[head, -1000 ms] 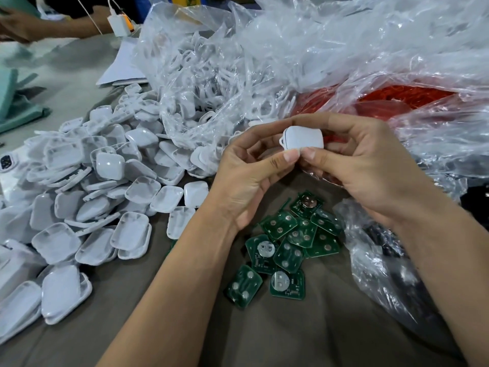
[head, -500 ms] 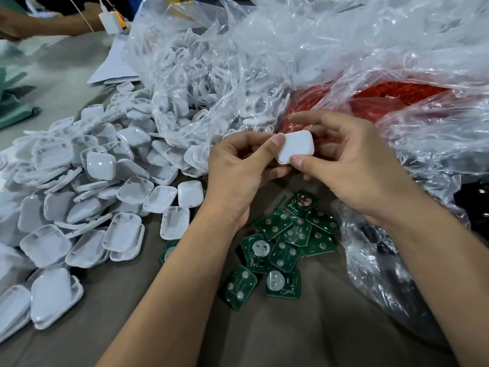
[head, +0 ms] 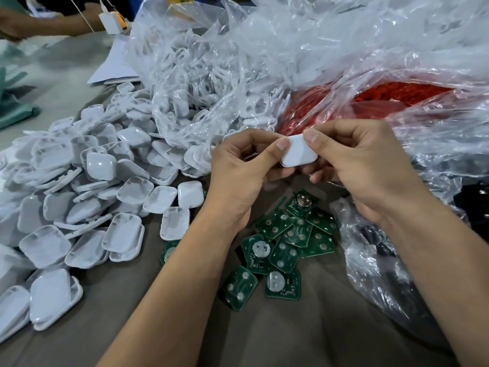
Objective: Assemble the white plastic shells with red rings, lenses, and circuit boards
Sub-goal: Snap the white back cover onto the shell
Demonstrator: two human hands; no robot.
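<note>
Bottom centre of frame: loose cluster of green circuit boards point(head: 288, 242) on the brown-grey surface point(head: 304, 337), about ten countable, plus one more half hidden under the left forearm. Three show a round silver or copper disc; the rest show small pads.

Above them, mid-frame: both hands share one closed white shell point(head: 299, 154), held off the surface. Left hand point(head: 238, 176): thumb tip pressed on the shell's upper left corner, remaining fingers curled under it. Right hand point(head: 367, 168): thumb tip on the upper right corner, fingers point(head: 321, 178) curled beneath. Both grips narrow, pinching the shell; a thin seam shows along its lower left edge.

Left half of frame: heap of white shell halves point(head: 79, 197), far too many to count, most lying hollow side up.

Further back: clear plastic bag point(head: 201, 83) of white plastic parts at upper centre; second clear bag holding red rings point(head: 383, 102) at upper right, just behind the hands. Ring count unreadable.

Upper left corner: another person's arm point(head: 47, 22) by a white charger point(head: 111, 22).
</note>
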